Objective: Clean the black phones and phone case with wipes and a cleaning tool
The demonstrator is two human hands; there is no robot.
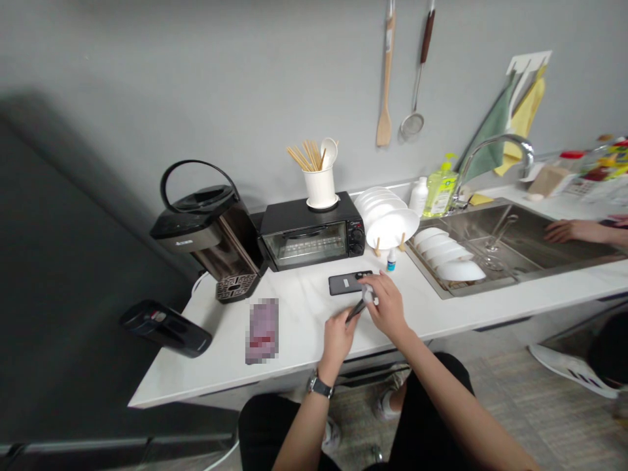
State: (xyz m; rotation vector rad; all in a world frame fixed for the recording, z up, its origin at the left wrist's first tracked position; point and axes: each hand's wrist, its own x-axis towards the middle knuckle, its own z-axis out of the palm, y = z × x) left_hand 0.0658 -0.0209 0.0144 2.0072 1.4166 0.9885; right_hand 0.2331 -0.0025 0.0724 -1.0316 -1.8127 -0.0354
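Observation:
My left hand (pixel 338 337), with a watch on its wrist, is closed on a slim dark object (pixel 355 311) seen nearly edge-on; its kind is not clear. Against the upper end of that object, my right hand (pixel 386 302) pinches a small whitish item (pixel 367 294), too small and blurred to name. Just behind my hands a dark phone (pixel 345 283) lies back up on the white counter (pixel 299 327), partly covered by my right fingers. Beyond it stands a small white bottle with a blue label (pixel 391 260).
Left are a pixelated purple phone-shaped item (pixel 262 330), a black cylinder (pixel 167 328) and a drinks dispenser (pixel 210 232). Behind stand a toaster oven (pixel 309 239), a utensil holder (pixel 320 188) and racked plates (pixel 387 219). Another person's hand (pixel 572 231) is over the sink (pixel 534 258).

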